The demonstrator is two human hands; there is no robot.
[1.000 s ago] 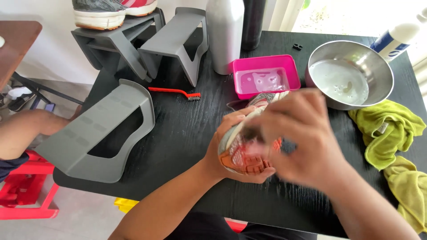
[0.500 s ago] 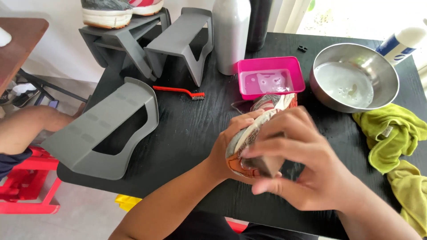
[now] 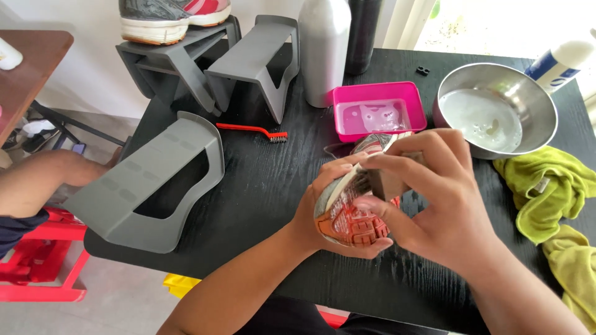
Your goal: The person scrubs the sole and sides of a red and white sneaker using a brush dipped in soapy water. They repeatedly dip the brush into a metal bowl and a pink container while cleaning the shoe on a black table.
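My left hand point(image 3: 323, 214) grips a sneaker point(image 3: 351, 217) with an orange-red tread, sole turned up toward me, over the black table point(image 3: 267, 186). My right hand point(image 3: 434, 205) is closed on a small brush point(image 3: 379, 180) whose bristles press against the white edge of the sole. A pink tray point(image 3: 380, 113) of soapy water sits just beyond the shoe, and a steel bowl point(image 3: 496, 108) with cloudy water stands to its right. The toe of the shoe is hidden by my fingers.
Three grey shoe stands point(image 3: 152, 183) occupy the table's left and back; one carries another sneaker point(image 3: 171, 15). A red-handled wire brush point(image 3: 251, 130), a silver bottle point(image 3: 323, 49), a dark bottle point(image 3: 363, 34) and yellow-green cloths point(image 3: 552, 192) lie around. A person's knee point(image 3: 43, 180) shows at left.
My right hand has shifted slightly along the sole with the brush in a scrubbing motion. The left hand keeps the shoe in about the same place.
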